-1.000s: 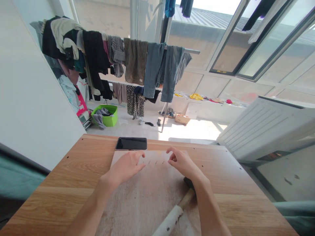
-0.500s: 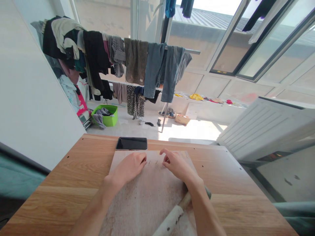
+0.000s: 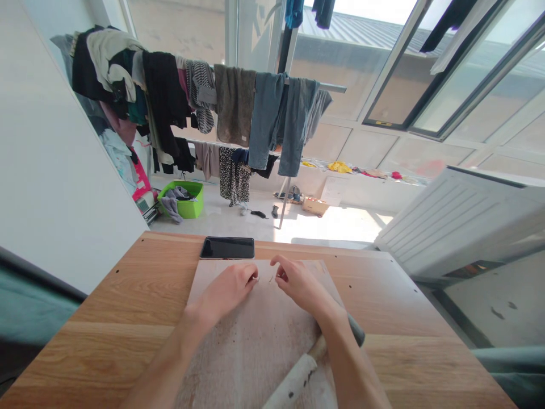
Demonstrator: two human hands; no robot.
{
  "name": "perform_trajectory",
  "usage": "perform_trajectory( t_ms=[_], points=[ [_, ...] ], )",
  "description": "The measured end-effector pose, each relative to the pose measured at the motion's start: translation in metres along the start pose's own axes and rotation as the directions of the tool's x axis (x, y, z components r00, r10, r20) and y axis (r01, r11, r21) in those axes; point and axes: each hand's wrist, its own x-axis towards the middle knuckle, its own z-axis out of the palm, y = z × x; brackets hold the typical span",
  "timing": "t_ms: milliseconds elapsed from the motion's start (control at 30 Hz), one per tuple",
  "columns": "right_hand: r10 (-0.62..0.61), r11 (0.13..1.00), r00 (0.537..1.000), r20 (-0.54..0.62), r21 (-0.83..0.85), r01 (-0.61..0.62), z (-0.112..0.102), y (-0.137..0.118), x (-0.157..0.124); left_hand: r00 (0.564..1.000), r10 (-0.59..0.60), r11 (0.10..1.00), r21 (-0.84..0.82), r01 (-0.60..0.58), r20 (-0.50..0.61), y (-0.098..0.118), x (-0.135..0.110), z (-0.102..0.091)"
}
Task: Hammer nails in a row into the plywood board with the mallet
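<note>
A pale, worn wooden board (image 3: pixel 255 341) lies under both hands. My left hand (image 3: pixel 230 287) rests over its far part, fingers curled and thumb pressed to the fingertips; any small thing in that pinch is too small to name. Facing it, my right hand (image 3: pixel 300 287) has a bent index finger held apart from the thumb, with nothing visible between them. A tiny thin nail-like piece (image 3: pixel 271 279) shows on the board between the hands. Below my right forearm lies a hammer (image 3: pixel 293 380) with a white-wrapped handle; the forearm hides part of it, and its dark head sticks out to the right.
A black phone (image 3: pixel 227 247) lies just beyond the board on the wooden table (image 3: pixel 404 363). Past the table edge are a laden clothes rack (image 3: pixel 332 88), a green tub (image 3: pixel 193 201) of clothes and small items on the floor. A white ribbed cabinet-like object (image 3: pixel 464 216) stands at right.
My right hand has moved slightly left, closer to the thin piece. My left fingertips have shifted slightly right, where another small mark showed before. More of the hammer head is visible.
</note>
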Motion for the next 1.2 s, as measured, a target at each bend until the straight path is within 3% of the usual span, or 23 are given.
perform_trajectory(
  t_ms=[400, 767, 933, 1200],
  points=[
    [-0.056, 0.998, 0.998, -0.011, 0.002, 0.056, 0.013, -0.001, 0.005, 0.998, 0.033, 0.999, 0.003, -0.033, -0.053, -0.007, 0.005, 0.021],
    [-0.101, 0.994, 0.995, -0.026, 0.050, 0.102, 0.006, -0.011, 0.005, 0.994, 0.043, 0.989, -0.134, -0.056, -0.101, 0.000, 0.004, 0.010],
    [-0.108, 0.991, 0.994, -0.017, 0.079, 0.109, 0.006, -0.013, 0.001, 0.999, 0.031, 0.972, -0.232, -0.041, -0.043, 0.002, 0.001, 0.007],
    [-0.107, 0.989, 0.990, 0.094, 0.113, 0.096, 0.009, -0.016, -0.002, 0.985, -0.010, 0.952, -0.299, 0.062, 0.172, -0.001, -0.007, 0.002]
  ],
)
